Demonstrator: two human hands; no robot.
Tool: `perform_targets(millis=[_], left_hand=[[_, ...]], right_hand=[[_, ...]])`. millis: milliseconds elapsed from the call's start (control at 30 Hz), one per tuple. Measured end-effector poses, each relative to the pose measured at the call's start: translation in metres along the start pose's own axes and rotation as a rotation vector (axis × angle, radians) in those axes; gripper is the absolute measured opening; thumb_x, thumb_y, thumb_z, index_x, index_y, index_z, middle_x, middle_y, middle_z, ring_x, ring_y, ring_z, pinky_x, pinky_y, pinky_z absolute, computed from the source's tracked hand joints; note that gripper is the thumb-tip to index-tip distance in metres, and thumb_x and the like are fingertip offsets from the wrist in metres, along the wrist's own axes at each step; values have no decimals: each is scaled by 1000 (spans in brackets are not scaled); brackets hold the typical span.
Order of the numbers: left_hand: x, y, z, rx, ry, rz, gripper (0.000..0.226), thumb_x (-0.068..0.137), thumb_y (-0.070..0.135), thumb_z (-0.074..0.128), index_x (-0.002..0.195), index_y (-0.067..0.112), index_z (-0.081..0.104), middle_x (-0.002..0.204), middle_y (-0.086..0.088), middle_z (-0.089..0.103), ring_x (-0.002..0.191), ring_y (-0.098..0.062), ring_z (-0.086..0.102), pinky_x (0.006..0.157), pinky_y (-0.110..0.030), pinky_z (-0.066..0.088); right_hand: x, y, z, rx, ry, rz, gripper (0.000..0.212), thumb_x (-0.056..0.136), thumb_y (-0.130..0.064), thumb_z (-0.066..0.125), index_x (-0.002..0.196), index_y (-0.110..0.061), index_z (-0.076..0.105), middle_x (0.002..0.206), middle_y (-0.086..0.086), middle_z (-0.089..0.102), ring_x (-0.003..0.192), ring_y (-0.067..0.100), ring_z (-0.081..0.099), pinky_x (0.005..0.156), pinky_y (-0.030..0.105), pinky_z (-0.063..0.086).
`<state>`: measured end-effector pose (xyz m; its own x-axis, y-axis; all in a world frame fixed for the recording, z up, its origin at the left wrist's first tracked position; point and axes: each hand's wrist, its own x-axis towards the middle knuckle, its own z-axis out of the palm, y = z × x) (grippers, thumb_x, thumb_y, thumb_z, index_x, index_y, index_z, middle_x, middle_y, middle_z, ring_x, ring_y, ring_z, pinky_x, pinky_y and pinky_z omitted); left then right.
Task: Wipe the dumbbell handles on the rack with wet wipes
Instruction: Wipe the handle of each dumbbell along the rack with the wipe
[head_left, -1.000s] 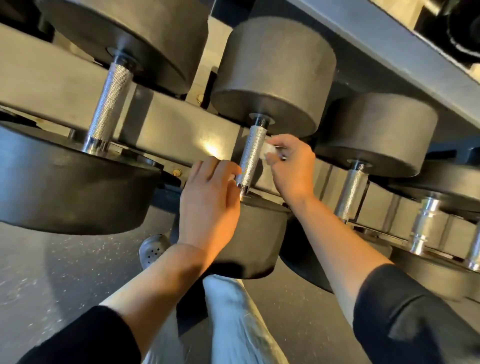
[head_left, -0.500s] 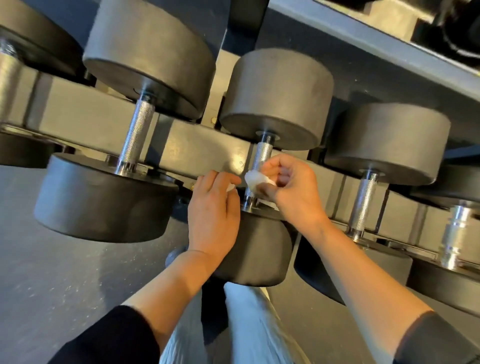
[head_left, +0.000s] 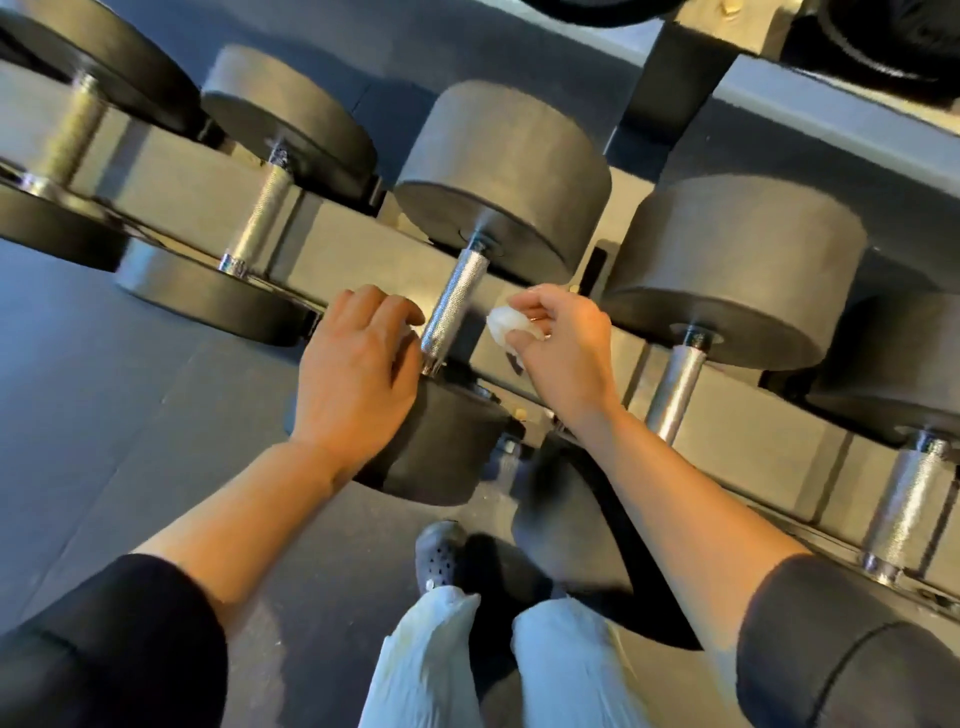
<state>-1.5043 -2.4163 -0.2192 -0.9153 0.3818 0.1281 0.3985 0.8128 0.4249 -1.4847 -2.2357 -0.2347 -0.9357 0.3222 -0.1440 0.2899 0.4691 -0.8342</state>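
Right hand (head_left: 563, 353) pinches a balled-up wipe (head_left: 506, 325) just beside the dumbbell handle (head_left: 452, 306); left hand (head_left: 356, 374) rests loosely curled on the lower weight (head_left: 441, 447). Can't make out any writing.

Both forearms reach forward, bare from the wrist to pushed-up black sleeves near the elbows. The left hand (head_left: 358, 364) lies palm down with its fingers loosely bent and spread, resting on the near black rubber dumbbell head (head_left: 441, 447). The right hand (head_left: 563, 343) is raised a little higher, its thumb and fingertips pinching a crumpled white wet wipe (head_left: 506, 325), wrist slightly bent.
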Motion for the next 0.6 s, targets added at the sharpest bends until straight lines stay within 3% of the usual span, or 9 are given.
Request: perform_targets(millis=[100,233,467,600], left_hand=[[3,-12,5,-22,-20,30,35,90,37,39,100,12,61,92,-6,54,86,-18,44,74,-28,36],[4,-17,8,-59,-4,31,37,90,41,39,101,14,62,91,-1,53,85,-7,34,72,-23,29],[4,-17,9,-48,-27,9,25,89,33,46,96,16,62,86,0,54,80,-13,43,66,-25,34],[5,-17,8,-65,-39,3,27,90,35,43,96,16,62,85,1,53,79,-13,42,65,-26,37]], right_hand=[[13,2,16,-5,85,55,18,80,-8,66,93,-21,66,84,-15,59,78,-5,53,66,5,40],[29,1,35,-56,188,93,22,80,-3,65,96,-18,67,91,-9,62,86,4,55,70,9,42],[42,0,55,-2,267,87,25,80,1,65,102,-11,66,96,-4,64,92,11,61,85,28,53],[41,1,57,59,239,104,27,76,4,67,93,-17,64,89,-7,63,87,10,62,79,37,56]])
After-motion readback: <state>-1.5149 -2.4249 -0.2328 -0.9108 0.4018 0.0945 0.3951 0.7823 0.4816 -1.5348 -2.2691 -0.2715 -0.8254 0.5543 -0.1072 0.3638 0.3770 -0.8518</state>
